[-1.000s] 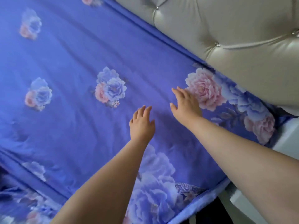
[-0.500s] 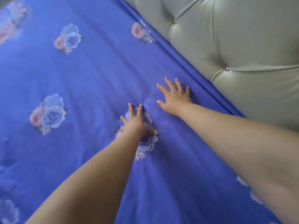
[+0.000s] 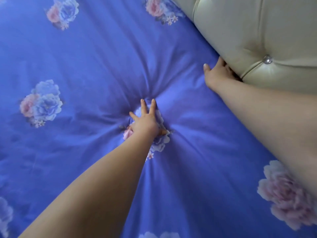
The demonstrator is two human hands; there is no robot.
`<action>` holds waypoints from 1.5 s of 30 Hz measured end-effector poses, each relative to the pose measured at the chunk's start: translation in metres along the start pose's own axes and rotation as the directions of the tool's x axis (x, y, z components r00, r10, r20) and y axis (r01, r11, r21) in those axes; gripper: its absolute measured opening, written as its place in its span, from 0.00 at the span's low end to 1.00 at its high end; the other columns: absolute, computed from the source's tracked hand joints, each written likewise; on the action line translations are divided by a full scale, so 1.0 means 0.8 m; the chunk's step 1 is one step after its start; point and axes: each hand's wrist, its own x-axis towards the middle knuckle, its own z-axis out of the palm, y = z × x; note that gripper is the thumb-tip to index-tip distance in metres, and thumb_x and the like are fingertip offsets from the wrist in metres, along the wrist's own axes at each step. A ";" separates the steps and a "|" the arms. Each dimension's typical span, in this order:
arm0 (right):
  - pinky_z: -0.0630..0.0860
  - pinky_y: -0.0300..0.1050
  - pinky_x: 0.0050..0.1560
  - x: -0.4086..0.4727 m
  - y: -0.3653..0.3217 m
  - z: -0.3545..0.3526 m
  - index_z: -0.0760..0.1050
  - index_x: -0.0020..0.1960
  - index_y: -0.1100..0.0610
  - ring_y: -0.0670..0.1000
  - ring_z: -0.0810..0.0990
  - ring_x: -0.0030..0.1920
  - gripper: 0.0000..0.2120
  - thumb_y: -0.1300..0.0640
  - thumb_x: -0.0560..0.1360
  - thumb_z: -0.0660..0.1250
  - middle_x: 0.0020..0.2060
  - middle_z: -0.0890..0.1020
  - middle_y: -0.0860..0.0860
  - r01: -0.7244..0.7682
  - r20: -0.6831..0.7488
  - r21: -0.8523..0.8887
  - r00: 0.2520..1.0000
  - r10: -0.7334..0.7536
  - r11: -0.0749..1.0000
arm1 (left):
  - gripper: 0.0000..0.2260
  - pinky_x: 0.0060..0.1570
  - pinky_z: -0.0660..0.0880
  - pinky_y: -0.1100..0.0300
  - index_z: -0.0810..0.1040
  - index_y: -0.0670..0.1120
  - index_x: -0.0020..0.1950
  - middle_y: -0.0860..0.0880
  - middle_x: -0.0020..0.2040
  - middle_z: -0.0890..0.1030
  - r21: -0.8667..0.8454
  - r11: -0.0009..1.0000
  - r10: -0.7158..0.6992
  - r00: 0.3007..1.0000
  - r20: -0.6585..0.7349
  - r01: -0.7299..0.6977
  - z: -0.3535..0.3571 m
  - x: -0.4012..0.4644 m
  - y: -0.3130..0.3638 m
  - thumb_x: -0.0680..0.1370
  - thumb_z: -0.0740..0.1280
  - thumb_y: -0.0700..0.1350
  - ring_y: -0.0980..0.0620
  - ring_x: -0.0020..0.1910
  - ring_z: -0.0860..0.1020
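Now both hands are on the blue flowered sheet [image 3: 103,62], with the headboard [image 3: 248,35] at one o'clock.
Fingers straight and spread, the left hand [image 3: 145,123] presses flat into the sheet, creases radiating from it. At two o'clock from it, the right hand [image 3: 216,73] sits in the seam where sheet meets headboard; its fingertips are hidden, so its grip cannot be told.

A padded headboard [image 3: 240,31] in pale cream upholstery filled the frame from twelve to three o'clock. Deep tufted seams [image 3: 261,23] crossed it, pinned by a glinting crystal button [image 3: 267,59]. Soft light gave it a dull sheen.
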 end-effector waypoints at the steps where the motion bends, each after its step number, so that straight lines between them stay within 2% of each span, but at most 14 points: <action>1: 0.46 0.63 0.73 -0.021 0.001 0.005 0.43 0.78 0.51 0.58 0.46 0.77 0.36 0.37 0.78 0.53 0.78 0.46 0.54 0.086 -0.042 -0.054 0.995 -0.088 0.995 | 0.53 0.65 0.60 0.32 0.37 0.65 0.74 0.57 0.77 0.34 -0.003 1.000 0.011 1.000 -0.011 -0.011 0.001 -0.005 -0.001 0.66 0.75 0.60 0.30 0.74 0.42; 5: 0.42 0.72 0.68 -0.128 0.019 0.048 0.44 0.77 0.42 0.58 0.42 0.77 0.39 0.30 0.72 0.55 0.77 0.45 0.46 0.508 0.099 -0.309 0.858 -0.504 0.804 | 0.39 0.70 0.54 0.39 0.45 0.62 0.77 0.53 0.79 0.43 0.009 0.988 0.151 0.963 -0.224 -0.152 0.031 -0.039 -0.025 0.73 0.66 0.62 0.36 0.76 0.45; 8: 0.48 0.74 0.67 -0.211 0.067 0.097 0.59 0.75 0.42 0.60 0.52 0.76 0.33 0.34 0.72 0.59 0.76 0.57 0.48 0.682 0.261 -0.429 0.722 -0.641 0.593 | 0.27 0.71 0.53 0.40 0.55 0.58 0.77 0.49 0.79 0.52 0.055 0.976 0.218 0.898 -0.381 -0.213 0.093 -0.096 -0.053 0.78 0.56 0.60 0.43 0.77 0.52; 10: 0.61 0.72 0.65 -0.266 0.098 0.118 0.73 0.67 0.45 0.60 0.67 0.71 0.26 0.39 0.72 0.59 0.69 0.72 0.48 0.786 0.306 -0.392 0.601 -0.738 0.477 | 0.27 0.69 0.58 0.40 0.60 0.55 0.76 0.48 0.78 0.58 0.064 0.967 0.253 0.897 -0.362 -0.247 0.137 -0.147 -0.070 0.78 0.51 0.60 0.44 0.76 0.57; 14: 0.67 0.68 0.63 -0.363 0.148 0.146 0.77 0.61 0.47 0.59 0.73 0.67 0.26 0.40 0.69 0.55 0.65 0.76 0.49 0.948 0.459 -0.234 0.305 -0.834 0.218 | 0.27 0.64 0.68 0.37 0.67 0.51 0.72 0.48 0.74 0.66 0.093 0.954 0.299 0.931 -0.208 -0.286 0.199 -0.242 -0.123 0.75 0.54 0.58 0.45 0.72 0.66; 17: 0.78 0.50 0.47 -0.425 0.162 0.157 0.81 0.48 0.49 0.55 0.81 0.49 0.20 0.41 0.70 0.55 0.48 0.82 0.49 0.997 0.523 -0.074 0.053 -0.851 0.017 | 0.30 0.67 0.61 0.37 0.60 0.55 0.76 0.51 0.78 0.57 0.150 0.963 0.247 0.958 -0.143 -0.226 0.223 -0.292 -0.178 0.75 0.57 0.62 0.49 0.76 0.57; 20: 0.74 0.42 0.29 -0.472 0.141 0.171 0.79 0.40 0.52 0.55 0.80 0.36 0.16 0.45 0.71 0.55 0.37 0.80 0.50 0.981 0.459 -0.037 0.187 -0.869 0.191 | 0.30 0.72 0.53 0.41 0.50 0.58 0.77 0.54 0.79 0.45 0.092 0.994 0.068 0.988 -0.138 -0.055 0.238 -0.334 -0.242 0.79 0.58 0.59 0.52 0.78 0.45; 24: 0.68 0.52 0.62 -0.553 0.106 0.200 0.70 0.68 0.50 0.57 0.67 0.67 0.24 0.43 0.74 0.61 0.69 0.68 0.51 0.863 0.529 -0.089 0.464 -0.710 0.497 | 0.28 0.72 0.46 0.38 0.51 0.56 0.77 0.52 0.79 0.46 0.030 0.967 -0.244 0.958 -0.152 0.252 0.267 -0.400 -0.343 0.80 0.57 0.55 0.50 0.77 0.43; 27: 0.62 0.52 0.67 -0.638 0.095 0.234 0.67 0.69 0.46 0.54 0.60 0.71 0.25 0.40 0.75 0.60 0.74 0.61 0.48 0.851 0.595 -0.129 0.478 -0.647 0.509 | 0.27 0.72 0.49 0.41 0.56 0.53 0.76 0.51 0.79 0.52 -0.096 0.934 -0.352 0.932 -0.089 0.344 0.305 -0.457 -0.429 0.79 0.57 0.55 0.50 0.77 0.51; 32: 0.68 0.49 0.61 -0.788 0.067 0.310 0.73 0.59 0.50 0.56 0.70 0.65 0.20 0.39 0.74 0.61 0.63 0.73 0.51 0.789 0.670 -0.001 0.456 -0.585 0.614 | 0.18 0.68 0.62 0.54 0.73 0.46 0.67 0.46 0.71 0.70 -0.344 0.938 -0.119 0.963 -0.243 0.030 0.359 -0.536 -0.539 0.77 0.65 0.46 0.46 0.70 0.68; 37: 0.64 0.46 0.69 -0.908 0.018 0.354 0.54 0.77 0.55 0.53 0.67 0.71 0.41 0.41 0.72 0.68 0.73 0.65 0.52 0.497 0.766 0.178 0.471 -0.437 0.849 | 0.18 0.66 0.65 0.55 0.71 0.44 0.67 0.44 0.67 0.72 -0.672 0.738 -0.290 0.928 -0.233 0.062 0.370 -0.579 -0.605 0.78 0.66 0.45 0.47 0.65 0.71; 40: 0.70 0.52 0.63 -0.941 0.006 0.377 0.53 0.75 0.53 0.57 0.69 0.68 0.35 0.48 0.75 0.66 0.70 0.66 0.55 0.605 0.714 -0.026 0.569 -0.409 0.796 | 0.19 0.61 0.69 0.59 0.69 0.45 0.69 0.48 0.65 0.75 -0.841 0.520 -0.340 0.939 -0.042 0.150 0.362 -0.582 -0.630 0.80 0.62 0.51 0.53 0.61 0.74; 42: 0.74 0.52 0.49 -0.952 0.005 0.380 0.62 0.71 0.53 0.60 0.75 0.58 0.28 0.56 0.73 0.67 0.61 0.72 0.56 0.749 0.571 -0.218 0.618 -0.540 0.626 | 0.24 0.64 0.69 0.55 0.66 0.45 0.70 0.47 0.66 0.73 -0.907 0.376 -0.366 0.930 0.042 0.189 0.356 -0.576 -0.638 0.78 0.64 0.55 0.50 0.63 0.74; 45: 0.74 0.47 0.32 -0.959 0.019 0.388 0.76 0.60 0.55 0.57 0.78 0.41 0.32 0.54 0.57 0.79 0.48 0.78 0.55 0.870 0.441 -0.294 0.490 -0.752 0.395 | 0.35 0.62 0.71 0.50 0.54 0.47 0.76 0.47 0.66 0.71 -0.959 0.057 -0.351 0.905 0.240 0.276 0.345 -0.563 -0.641 0.76 0.66 0.57 0.48 0.61 0.74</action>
